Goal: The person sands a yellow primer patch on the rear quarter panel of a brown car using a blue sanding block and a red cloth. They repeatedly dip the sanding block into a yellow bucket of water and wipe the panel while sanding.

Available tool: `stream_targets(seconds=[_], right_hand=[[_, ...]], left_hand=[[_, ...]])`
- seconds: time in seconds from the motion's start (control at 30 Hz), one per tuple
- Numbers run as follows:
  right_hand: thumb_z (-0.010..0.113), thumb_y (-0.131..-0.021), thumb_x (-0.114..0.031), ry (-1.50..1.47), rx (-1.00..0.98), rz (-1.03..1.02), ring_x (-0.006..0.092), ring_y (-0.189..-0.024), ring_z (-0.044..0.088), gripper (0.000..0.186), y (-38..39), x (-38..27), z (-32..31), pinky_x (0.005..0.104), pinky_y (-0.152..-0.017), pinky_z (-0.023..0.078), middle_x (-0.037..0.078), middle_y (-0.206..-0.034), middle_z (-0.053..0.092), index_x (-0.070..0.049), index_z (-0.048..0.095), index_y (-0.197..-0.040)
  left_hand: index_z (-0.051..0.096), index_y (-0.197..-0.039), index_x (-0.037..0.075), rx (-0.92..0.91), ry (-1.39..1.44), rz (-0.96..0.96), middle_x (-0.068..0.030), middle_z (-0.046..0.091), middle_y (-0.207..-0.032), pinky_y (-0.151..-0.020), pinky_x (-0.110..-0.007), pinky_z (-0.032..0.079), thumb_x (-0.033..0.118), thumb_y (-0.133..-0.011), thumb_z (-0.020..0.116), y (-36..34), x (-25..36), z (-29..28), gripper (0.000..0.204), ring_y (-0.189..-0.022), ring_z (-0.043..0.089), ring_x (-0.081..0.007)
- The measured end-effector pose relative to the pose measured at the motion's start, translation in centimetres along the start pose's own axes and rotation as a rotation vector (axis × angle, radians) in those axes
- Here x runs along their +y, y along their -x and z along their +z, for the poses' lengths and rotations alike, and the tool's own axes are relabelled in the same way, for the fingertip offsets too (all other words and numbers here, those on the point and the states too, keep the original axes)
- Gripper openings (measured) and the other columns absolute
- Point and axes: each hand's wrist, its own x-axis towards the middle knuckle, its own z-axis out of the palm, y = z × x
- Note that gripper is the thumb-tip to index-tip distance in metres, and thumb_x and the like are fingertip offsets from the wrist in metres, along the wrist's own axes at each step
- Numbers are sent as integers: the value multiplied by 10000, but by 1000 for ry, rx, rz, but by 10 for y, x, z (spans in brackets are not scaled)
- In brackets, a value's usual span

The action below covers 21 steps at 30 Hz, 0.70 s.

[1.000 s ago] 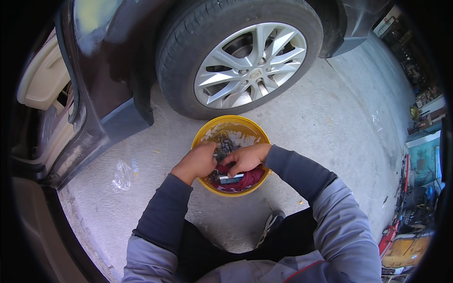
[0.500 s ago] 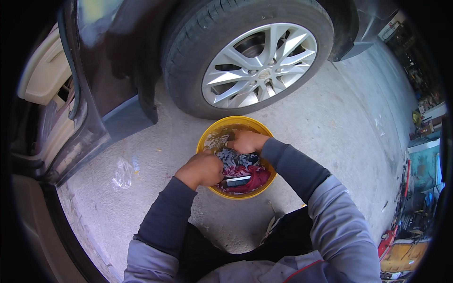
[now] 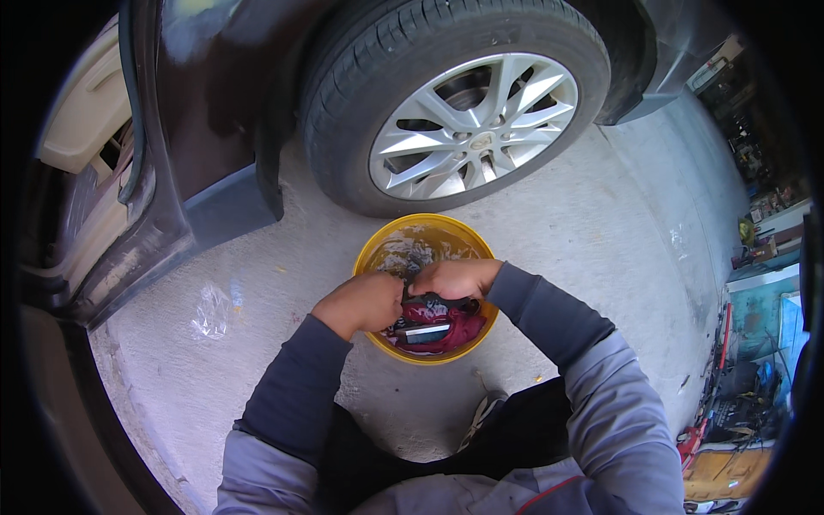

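Note:
Both my hands are close together over a yellow bucket (image 3: 369, 257) of cloudy, foamy water. My left hand (image 3: 365, 302) is closed at the left rim, its fingertips on a dark wet cloth (image 3: 442, 302). My right hand (image 3: 451, 279) reaches in from the right with curled fingers, pinching the same cloth beside my left. Below them a dark red cloth (image 3: 463, 328) lies bunched in the near side of the bucket. On it rests a flat block (image 3: 427, 333) with a pale upper edge and darker face. The submerged part of the dark cloth is hidden.
A car wheel (image 3: 481, 142) with a silver rim stands just beyond the bucket. An open car door frame (image 3: 129, 249) rises on the left. Crumpled clear plastic (image 3: 210, 311) lies on the concrete floor (image 3: 283, 257). Tools and a teal cabinet (image 3: 764, 313) line the right side.
My right hand has moved nearer and lower in the bucket, toward my left hand. The dark cloth is now drawn up between them. The view has shifted slightly.

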Motion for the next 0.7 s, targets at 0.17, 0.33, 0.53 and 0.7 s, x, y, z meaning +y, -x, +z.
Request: stream_targets(seconds=[0.17,0.33,0.53,0.7], right_hand=[[541,-1078,-206,-739,345,458,278,-1117,732,365,16,-4,-22,374,-951,578,171,-1246,729,56,676,-1293],[522,-1023,-175,149,319,217,415,-1014,726,324,10,7,-29,483,-905,566,260,-1113,741,8,742,-1174],[490,-1093,-287,472,171,300,420,-1127,723,410,-11,23,-14,489,-963,564,275,-1276,723,-28,737,-1293],[460,-1146,-361,-864,293,699,207,-999,731,481,-18,25,-6,357,-862,582,193,-1204,748,11,702,-1332]], left_hand=[[731,-1062,12,59,12,-22,-239,747,-1034,-887,-499,572,145,-890,686,-3,6,-3,222,-999,717,-430],[704,-1162,-6,115,-4,-40,-271,698,-1208,-997,-516,545,179,-907,683,-4,16,-3,315,-1127,681,-457],[679,-1297,-11,45,-8,-22,-257,668,-1348,-1052,-503,542,223,-947,693,-2,29,-2,421,-1224,676,-439],[689,-1337,85,104,71,90,-230,671,-1249,-1025,-510,537,212,-932,695,1,37,0,425,-1194,667,-415]])
